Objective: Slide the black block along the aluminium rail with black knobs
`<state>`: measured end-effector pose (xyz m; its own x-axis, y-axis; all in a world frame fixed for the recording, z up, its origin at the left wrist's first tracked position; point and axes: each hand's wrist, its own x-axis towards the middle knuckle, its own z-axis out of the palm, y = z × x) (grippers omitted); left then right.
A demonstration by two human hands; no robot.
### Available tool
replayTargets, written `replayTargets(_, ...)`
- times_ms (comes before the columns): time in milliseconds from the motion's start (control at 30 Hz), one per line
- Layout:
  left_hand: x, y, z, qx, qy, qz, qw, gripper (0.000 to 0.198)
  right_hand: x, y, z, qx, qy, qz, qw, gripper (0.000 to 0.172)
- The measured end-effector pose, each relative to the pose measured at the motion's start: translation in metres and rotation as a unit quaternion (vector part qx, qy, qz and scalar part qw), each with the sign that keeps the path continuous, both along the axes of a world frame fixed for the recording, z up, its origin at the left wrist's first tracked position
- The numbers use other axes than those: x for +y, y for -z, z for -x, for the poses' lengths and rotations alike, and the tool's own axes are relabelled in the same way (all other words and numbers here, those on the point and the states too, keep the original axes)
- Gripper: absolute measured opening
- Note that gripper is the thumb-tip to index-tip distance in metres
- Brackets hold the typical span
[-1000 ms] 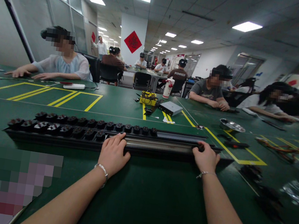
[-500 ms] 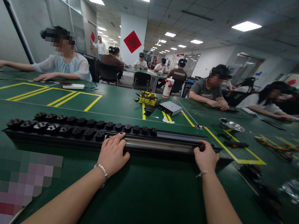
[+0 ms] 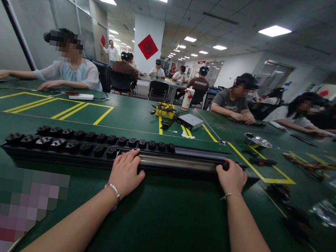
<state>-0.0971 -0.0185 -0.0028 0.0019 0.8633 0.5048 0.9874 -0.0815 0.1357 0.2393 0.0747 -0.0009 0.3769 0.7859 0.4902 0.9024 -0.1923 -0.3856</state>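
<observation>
A long black rail (image 3: 179, 177) lies across the green table in front of me, in two parallel strips. Several black plug-like modules (image 3: 71, 145) with metal prongs sit in rows along its left half. The right half shows a bare shiny channel (image 3: 178, 162). My left hand (image 3: 126, 173) rests over the near strip, just right of the last module, fingers laid on it and thumb apart. Toward the right end, my right hand (image 3: 232, 178) has its thumb and fingers closed around a small black piece (image 3: 226, 165), mostly hidden, at the channel.
Behind the rail lie a yellow box with black cables (image 3: 165, 111), a grey box (image 3: 191, 122) and a white cup (image 3: 187, 99). To the right are a metal bowl (image 3: 258, 141), bundled wires (image 3: 314, 164) and a clear plastic container (image 3: 333, 214). Other people sit across the table.
The whole view has shifted slightly. Both hands keep nearly the same places on the rail; the right hand's fingertips may have slid a little, but this is hard to tell.
</observation>
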Motion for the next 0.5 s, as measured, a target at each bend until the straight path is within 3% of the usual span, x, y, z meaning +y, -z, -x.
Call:
replayTargets(133, 0.0, 0.0, -0.0003, -0.004, 0.001, 0.003, 1.0, 0.02, 0.0007, 0.0033, -0.0003, 0.025, 0.025, -0.014, 0.999, 0.043)
replayTargets(500, -0.0009, -0.0013, -0.0008, -0.017, 0.002, 0.01, 1.0, 0.022, 0.0, -0.0022, -0.0061, 0.069, 0.004, 0.012, 0.997, 0.043)
